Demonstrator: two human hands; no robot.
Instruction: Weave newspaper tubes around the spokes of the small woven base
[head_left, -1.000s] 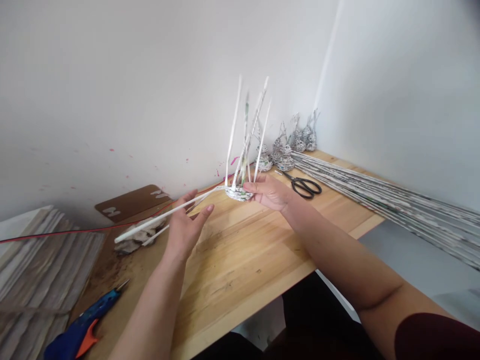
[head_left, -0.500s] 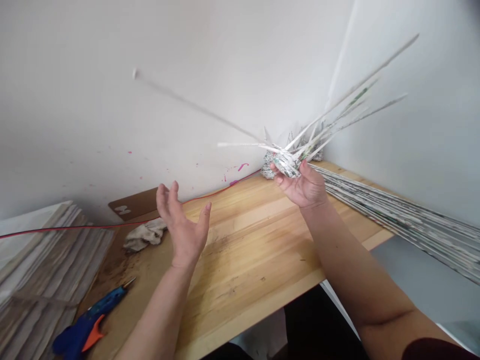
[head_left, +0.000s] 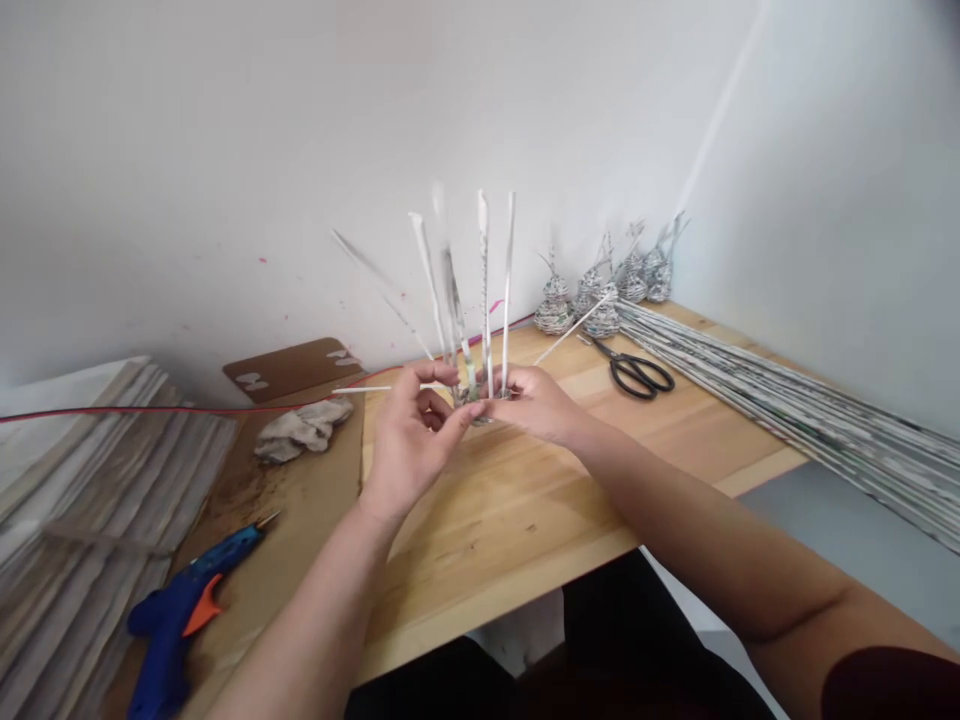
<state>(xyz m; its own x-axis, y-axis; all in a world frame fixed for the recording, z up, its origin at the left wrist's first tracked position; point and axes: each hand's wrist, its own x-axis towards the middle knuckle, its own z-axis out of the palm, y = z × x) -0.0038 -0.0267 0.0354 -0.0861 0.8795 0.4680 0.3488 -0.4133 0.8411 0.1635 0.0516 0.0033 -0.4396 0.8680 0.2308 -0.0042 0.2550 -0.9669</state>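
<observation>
Between my hands, over the wooden table, is a small woven piece of rolled newspaper tubes (head_left: 484, 290), its woven base mostly covered by fingers. Several tubes stick up from it, and others slant out to the sides. My left hand (head_left: 412, 425) curls round the left side of the base, thumb at the front. On the right side, my right hand (head_left: 536, 400) grips the base with its fingers bent behind the tubes. Both hands are close together, the thumbs nearly meeting.
Black scissors (head_left: 637, 374) lie right of the hands, beside long paper tubes (head_left: 765, 420). Several woven paper shapes (head_left: 555, 303) stand by the wall. At left are a blue glue gun (head_left: 195, 600), a crumpled cloth (head_left: 304, 430), a newspaper stack (head_left: 82, 520) and a red cord (head_left: 187, 408).
My right hand has brought the woven piece left and down, turning its tubes upright. My left hand, spread and apart before, has closed in on it. The scissors now show.
</observation>
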